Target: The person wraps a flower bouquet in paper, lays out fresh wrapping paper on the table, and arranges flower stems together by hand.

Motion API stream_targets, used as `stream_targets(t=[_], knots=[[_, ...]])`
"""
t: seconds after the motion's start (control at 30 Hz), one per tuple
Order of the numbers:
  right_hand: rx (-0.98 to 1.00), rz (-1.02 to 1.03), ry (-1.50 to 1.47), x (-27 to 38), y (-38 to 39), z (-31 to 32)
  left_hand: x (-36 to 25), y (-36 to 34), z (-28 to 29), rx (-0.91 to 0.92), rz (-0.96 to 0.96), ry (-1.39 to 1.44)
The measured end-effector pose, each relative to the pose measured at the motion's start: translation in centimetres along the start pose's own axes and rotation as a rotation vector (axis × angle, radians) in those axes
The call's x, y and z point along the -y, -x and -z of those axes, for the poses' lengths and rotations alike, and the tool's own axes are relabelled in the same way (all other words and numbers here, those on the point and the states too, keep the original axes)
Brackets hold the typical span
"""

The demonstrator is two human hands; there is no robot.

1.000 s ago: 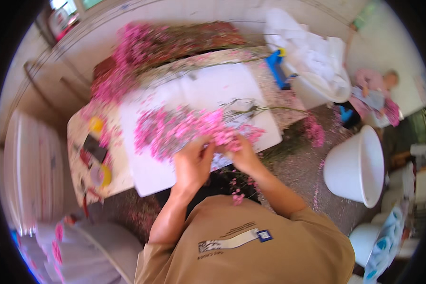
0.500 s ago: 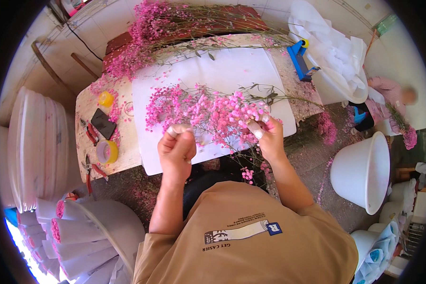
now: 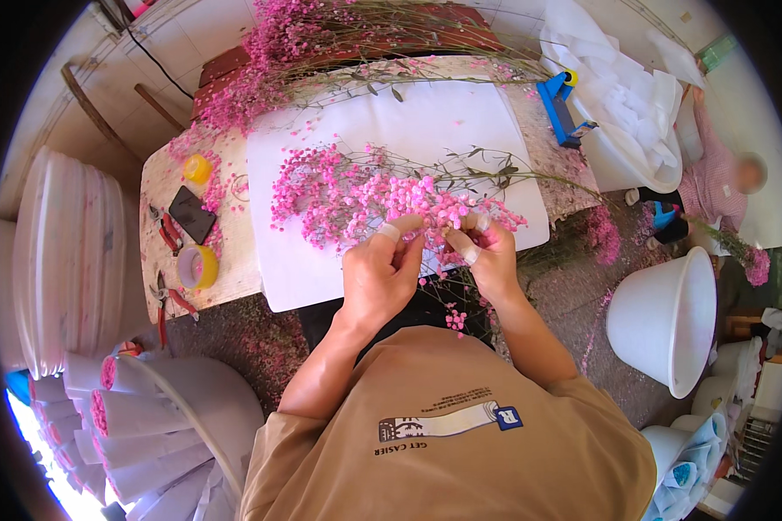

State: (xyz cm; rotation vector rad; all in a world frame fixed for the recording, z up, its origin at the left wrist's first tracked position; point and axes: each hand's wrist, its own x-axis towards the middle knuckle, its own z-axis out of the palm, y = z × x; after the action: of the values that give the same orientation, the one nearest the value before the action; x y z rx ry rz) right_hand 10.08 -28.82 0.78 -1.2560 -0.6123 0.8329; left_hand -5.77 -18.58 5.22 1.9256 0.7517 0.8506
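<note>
A bunch of small pink dried flowers on thin stems lies spread over a white sheet on a low table. My left hand and my right hand are close together at the near edge of the bunch, both pinching sprigs of it. Several fingertips are wrapped in pale tape. A small pink sprig hangs below my hands.
A bigger pile of pink flowers lies at the table's far side. Yellow tape rolls, red pliers and a black phone sit at left. White bucket right, paper cones lower left, blue tool, a seated person.
The view has tilted so the table sits higher in the frame. My hands have drawn closer together on the bunch, gathering sprigs at its near edge.
</note>
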Motion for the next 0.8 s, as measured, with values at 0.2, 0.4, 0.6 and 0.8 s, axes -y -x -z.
stream_targets(t=[0.2,0.4,0.6,0.8], knots=[[0.005,-0.003,0.040,-0.1,0.2,-0.3,1.1,-0.3,-0.5,-0.041,-0.112,-0.121],[0.052,0.055,0.128,-0.5,-0.1,-0.3,2.4,0.8,1.3,-0.199,0.050,0.555],[0.023,-0.071,0.179,-0.5,-0.5,-0.7,-1.8,1.9,6.0,0.559,0.111,0.216],[0.007,-0.006,0.160,-0.8,0.0,-1.4,-1.0,0.7,-0.1,-0.011,-0.172,-0.354]])
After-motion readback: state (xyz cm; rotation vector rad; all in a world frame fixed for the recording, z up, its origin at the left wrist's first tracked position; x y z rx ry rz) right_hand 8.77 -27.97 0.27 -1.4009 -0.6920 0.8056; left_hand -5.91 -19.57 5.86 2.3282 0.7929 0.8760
